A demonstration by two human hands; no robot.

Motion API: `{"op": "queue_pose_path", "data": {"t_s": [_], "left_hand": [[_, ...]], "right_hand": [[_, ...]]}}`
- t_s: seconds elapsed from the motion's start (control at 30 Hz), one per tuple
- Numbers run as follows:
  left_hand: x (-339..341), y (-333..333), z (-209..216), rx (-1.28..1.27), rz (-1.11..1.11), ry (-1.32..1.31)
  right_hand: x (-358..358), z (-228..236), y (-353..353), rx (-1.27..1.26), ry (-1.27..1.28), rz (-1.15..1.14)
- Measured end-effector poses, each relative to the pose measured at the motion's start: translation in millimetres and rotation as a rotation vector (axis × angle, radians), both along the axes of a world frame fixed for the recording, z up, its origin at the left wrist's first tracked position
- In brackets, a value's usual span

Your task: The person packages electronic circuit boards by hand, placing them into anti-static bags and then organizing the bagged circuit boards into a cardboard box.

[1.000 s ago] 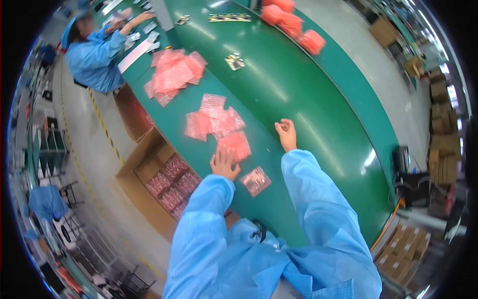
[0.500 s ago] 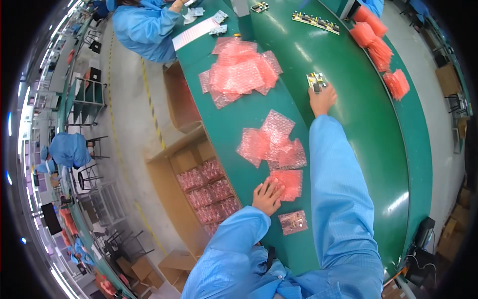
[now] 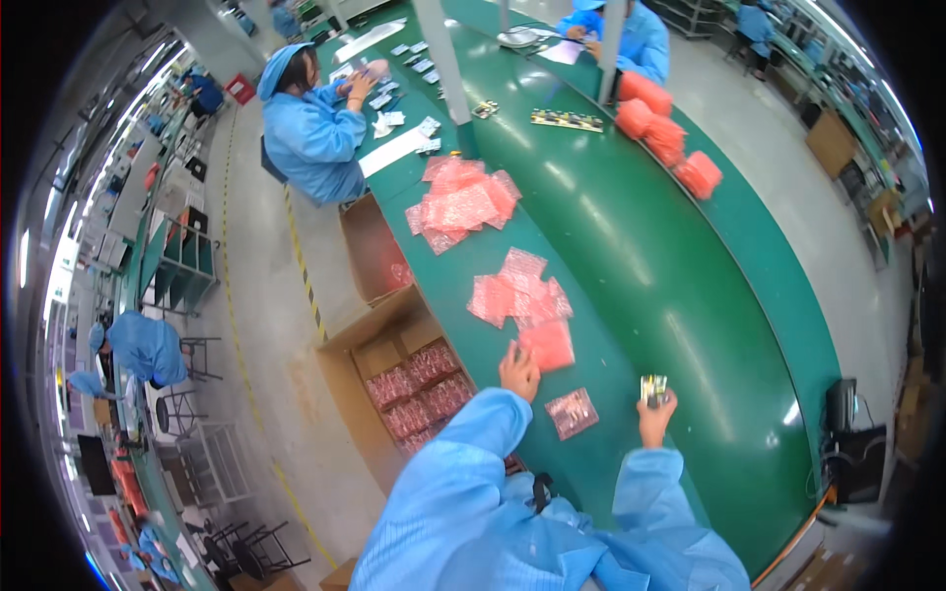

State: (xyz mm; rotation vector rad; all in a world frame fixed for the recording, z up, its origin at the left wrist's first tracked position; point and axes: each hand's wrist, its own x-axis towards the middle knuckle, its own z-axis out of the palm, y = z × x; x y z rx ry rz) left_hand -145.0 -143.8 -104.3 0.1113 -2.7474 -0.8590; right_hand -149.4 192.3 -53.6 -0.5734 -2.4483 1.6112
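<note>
Between the fingers of my right hand is a small circuit board with dark and pale parts, held above the green belt surface on the right. My left hand has its fingers curled at the left edge of a pink bubble bag. That bag lies at the near end of a loose pile of pink bubble bags. Between my hands, nearer to me, a bagged circuit board rests on the green table.
An open carton with rows of bagged boards stands left of the table. Farther off are another bag pile, a long circuit board, and pink bundles across the belt. Co-workers in blue sit at the far left and far right.
My right hand has drawn the circuit board back toward me from farther up the belt. My left hand has shifted from lying on the bag to its edge. The view has tilted up.
</note>
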Motion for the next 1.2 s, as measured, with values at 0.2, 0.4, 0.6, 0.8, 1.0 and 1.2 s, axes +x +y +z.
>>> {"op": "queue_pose_path", "data": {"t_s": [0.2,0.4,0.6,0.8,1.0,1.2], "left_hand": [[2,47,81,-0.101,-0.049,0.187],[107,158,71,0.239,-0.983,-0.004],[170,189,57,-0.393,-1.178,-0.003],[161,201,53,-0.158,-1.064,-0.065],[125,232,19,0.058,-0.957,-0.021],[112,221,8,-0.042,-0.979,-0.304]], "right_hand": [[222,-35,46,0.092,-0.171,-0.263],[248,-39,48,0.405,-0.206,-0.477],[272,-25,65,0.124,-0.346,-0.488],[305,-16,80,-0.454,-0.436,-0.371],[324,-6,78,-0.703,-0.382,-0.324],[328,12,74,-0.851,-0.458,-0.356]]}}
